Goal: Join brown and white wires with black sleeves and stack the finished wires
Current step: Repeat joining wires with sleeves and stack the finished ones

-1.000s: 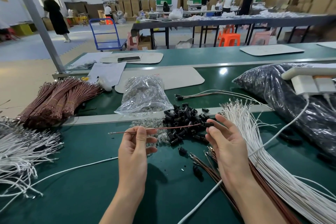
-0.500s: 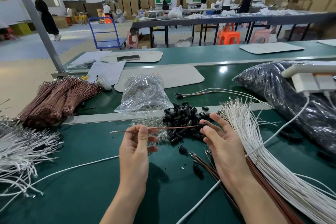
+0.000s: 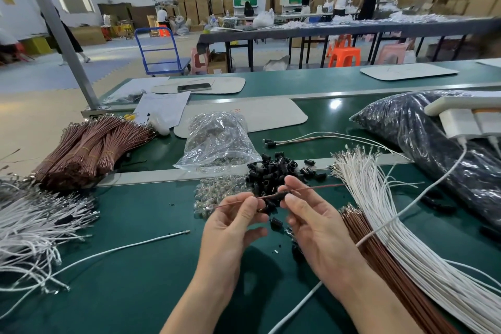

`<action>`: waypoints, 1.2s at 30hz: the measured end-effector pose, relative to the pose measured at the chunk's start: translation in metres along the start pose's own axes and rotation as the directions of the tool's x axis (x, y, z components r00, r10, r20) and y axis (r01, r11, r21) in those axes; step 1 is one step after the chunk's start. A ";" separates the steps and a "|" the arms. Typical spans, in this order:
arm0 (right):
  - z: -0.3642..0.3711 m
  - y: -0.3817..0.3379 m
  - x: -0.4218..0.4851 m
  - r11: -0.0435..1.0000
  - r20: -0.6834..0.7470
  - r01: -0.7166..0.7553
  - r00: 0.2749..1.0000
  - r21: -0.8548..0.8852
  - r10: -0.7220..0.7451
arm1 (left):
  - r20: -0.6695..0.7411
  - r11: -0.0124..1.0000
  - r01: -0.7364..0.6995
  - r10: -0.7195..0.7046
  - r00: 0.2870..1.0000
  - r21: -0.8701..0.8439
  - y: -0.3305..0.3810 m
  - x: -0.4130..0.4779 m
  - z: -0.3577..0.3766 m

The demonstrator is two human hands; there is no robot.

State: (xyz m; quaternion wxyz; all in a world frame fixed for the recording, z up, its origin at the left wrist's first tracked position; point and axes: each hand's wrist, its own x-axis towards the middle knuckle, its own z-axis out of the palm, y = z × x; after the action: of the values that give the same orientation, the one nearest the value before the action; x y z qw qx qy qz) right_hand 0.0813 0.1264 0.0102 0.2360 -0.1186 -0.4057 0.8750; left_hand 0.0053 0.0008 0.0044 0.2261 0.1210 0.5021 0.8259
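Looks like the sleeving step is being worked on here. A brown wire (image 3: 320, 187) is being held up in the middle of the frame, just above the green surface (image 3: 135, 293), with one black sleeve (image 3: 279, 195) threaded on it between the two hands. The wire is being pinched by the left hand (image 3: 233, 228) between thumb and fingertips, its other fingers loosely curled. The sleeve is being pinched at its right end by the right hand (image 3: 317, 228), with the rest of that hand relaxed.

The wire is thin and fairly straight, tilting up a bit toward the right; the sleeve is a short dark tube.

Next, a white one is probably being needed from the white wires (image 3: 379, 211) fanned out at the right — its end is going to need careful lining up with that small sleeve opening. After that the pair likely belongs with the finished wires (image 3: 298, 139) lying just above centre, beyond the loose sleeve pile (image 3: 273, 171).
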 end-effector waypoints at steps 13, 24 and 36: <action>-0.005 -0.009 -0.003 1.000 -0.082 0.020 0.996 -0.010 -0.021 | -0.006 0.999 0.012 -0.011 1.000 0.053 0.000 0.004 -0.002; -0.011 -0.017 0.000 0.991 -0.084 0.005 0.996 0.135 0.006 | 0.281 0.660 -0.387 0.267 0.922 0.644 -0.004 -0.016 0.000; -0.017 -0.029 -0.002 0.992 -0.112 0.089 0.991 0.085 -0.079 | 0.285 0.286 -0.415 0.401 0.871 0.864 0.005 -0.008 -0.008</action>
State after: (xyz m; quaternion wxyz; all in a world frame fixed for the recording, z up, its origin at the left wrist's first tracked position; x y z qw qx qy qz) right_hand 0.0992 0.1527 0.0216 0.2994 -0.1381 -0.3570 0.8740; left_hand 0.0071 -0.0113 0.0056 -0.0909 0.3523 0.8169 0.4474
